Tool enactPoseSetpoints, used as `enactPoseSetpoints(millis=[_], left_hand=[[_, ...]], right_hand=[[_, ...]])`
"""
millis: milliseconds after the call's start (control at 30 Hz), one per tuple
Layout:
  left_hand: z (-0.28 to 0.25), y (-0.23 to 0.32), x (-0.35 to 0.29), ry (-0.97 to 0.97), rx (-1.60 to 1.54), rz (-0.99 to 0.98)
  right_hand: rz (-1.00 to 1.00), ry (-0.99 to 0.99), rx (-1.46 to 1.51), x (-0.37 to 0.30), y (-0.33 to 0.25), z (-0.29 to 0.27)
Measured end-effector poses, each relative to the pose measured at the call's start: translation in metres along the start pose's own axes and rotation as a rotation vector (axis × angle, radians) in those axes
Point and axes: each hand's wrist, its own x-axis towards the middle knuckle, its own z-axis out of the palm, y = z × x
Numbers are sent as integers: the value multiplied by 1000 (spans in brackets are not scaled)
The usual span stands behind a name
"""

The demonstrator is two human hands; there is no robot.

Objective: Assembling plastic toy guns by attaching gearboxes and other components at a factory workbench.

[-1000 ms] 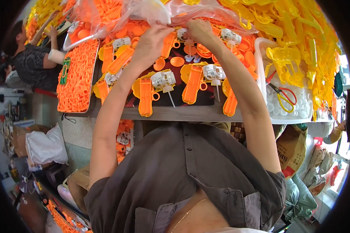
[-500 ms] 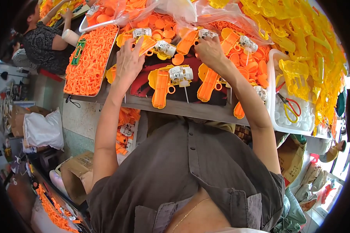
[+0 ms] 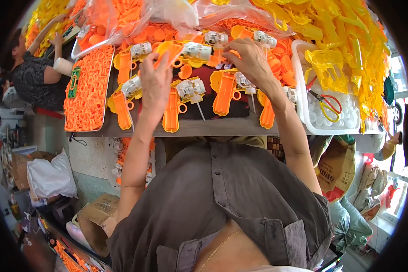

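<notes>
My left hand [image 3: 154, 86] holds an orange and yellow toy gun half [image 3: 168, 50] by its handle end, raised over the far rows on the table. Its white cylindrical mechanism [image 3: 197, 51] points right. Just beyond that end, my right hand [image 3: 255, 62] has its thumb and forefinger brought together; whatever they pinch is too small to make out. Several similar halves lie around, among them a front one [image 3: 171, 109] with a white mechanism and thin rod, and another [image 3: 224, 93] below my right hand.
At left is a tray of small orange rings [image 3: 88, 102] with a green piece [image 3: 74, 81] on top. Scissors [image 3: 338, 105] lie in a white bin [image 3: 299, 86] at right, beside heaped yellow parts [image 3: 335, 27]. Plastic bags [image 3: 181, 12] cover orange parts behind. Another person [image 3: 36, 84] works far left.
My left hand has raised the toy gun half off the others. My right hand has left the half it was touching and come toward the raised one. The whole view has shifted.
</notes>
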Motion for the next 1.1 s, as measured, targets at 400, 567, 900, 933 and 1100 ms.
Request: enactPoseSetpoints(millis=[400, 567, 900, 933, 1100], left_hand=[[22, 32, -1, -217, 20, 62], [0, 36, 6, -406, -326, -40], [1, 24, 5, -387, -316, -97], [-4, 16, 3, -374, -313, -103], [-20, 16, 12, -392, -403, -42]], right_hand=[[295, 51, 227, -147, 6, -120], [680, 313, -17, -218, 53, -184], [734, -246, -99, -209, 88, -156], [661, -287, -170, -207, 95, -144], [614, -345, -278, -209, 98, -141]])
